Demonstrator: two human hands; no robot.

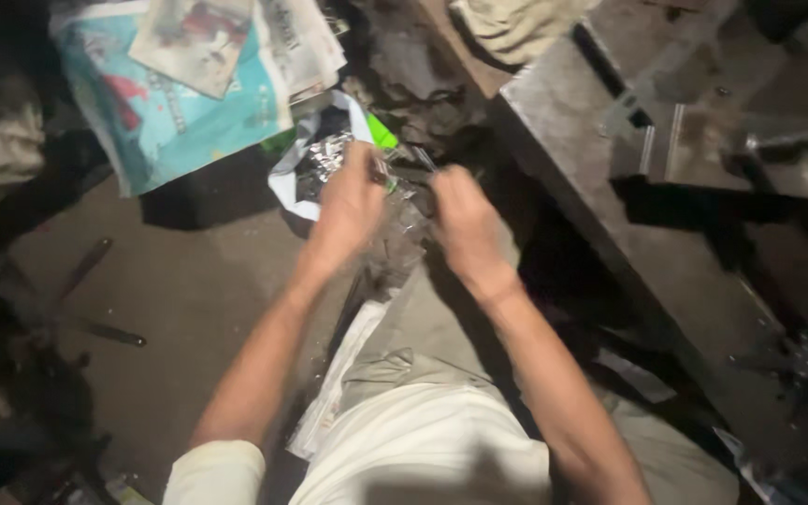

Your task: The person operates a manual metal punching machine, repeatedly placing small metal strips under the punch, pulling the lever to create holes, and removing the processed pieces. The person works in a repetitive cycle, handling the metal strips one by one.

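**Both hands on a clear plastic bag, just in front of my knee**

My left hand (353,201) and right hand (460,220) sit close together, and between them I hold a crumpled clear plastic bag (402,229). Each hand is closed, gripping its own edge of the film, the left a little farther forward than the right. The bag hangs between them, its length running down and back toward my knee (441,318).

Just beyond my left hand lies an open white bag (290,182) with something crinkled and silvery (329,150) in it and a bright green piece (382,131) at its far rim. What my clear bag holds I cannot tell; the light is dim and the film blurs.

Further left on the floor (180,290) lie a blue printed sack (165,112) and folded newspapers (306,42). A grey counter (600,187) runs along my right.
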